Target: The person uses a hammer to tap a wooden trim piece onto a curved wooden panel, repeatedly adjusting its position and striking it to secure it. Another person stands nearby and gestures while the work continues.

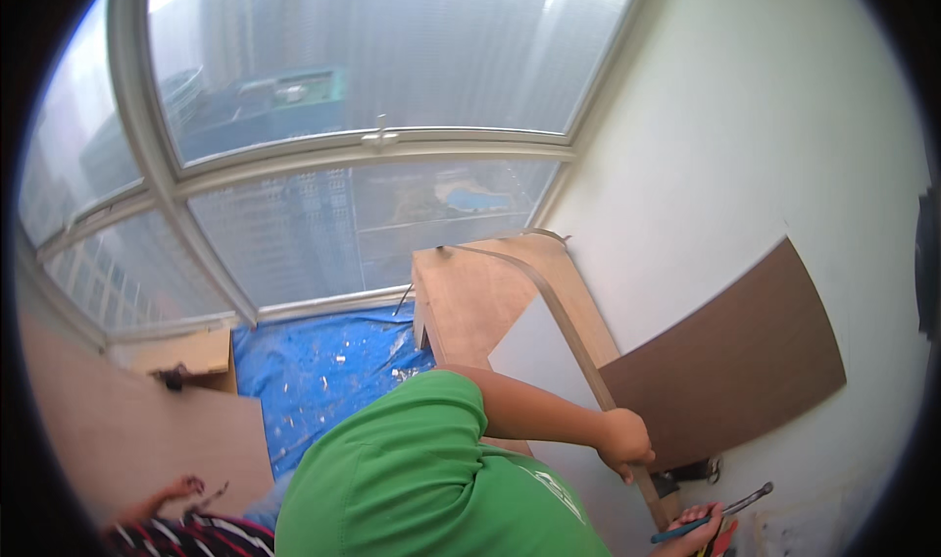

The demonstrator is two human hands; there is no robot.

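Note:
My left arm, in a green sleeve, reaches across to the right. My left hand is closed around the lower part of a long, narrow wooden strip. The strip runs over a light wooden box-like piece and beside a pale grey-white panel. Lower right, my right hand is closed on a hand tool with a blue handle and slim metal shaft. Its exact kind is hard to make out. The tool's metal end points up and right, away from the strip.
A brown sheet leans against the white wall at right. Debris-strewn blue sheeting covers the floor below the windows. At lower left, a co-worker's hand is near a thin object. A cardboard box stands behind a tan board.

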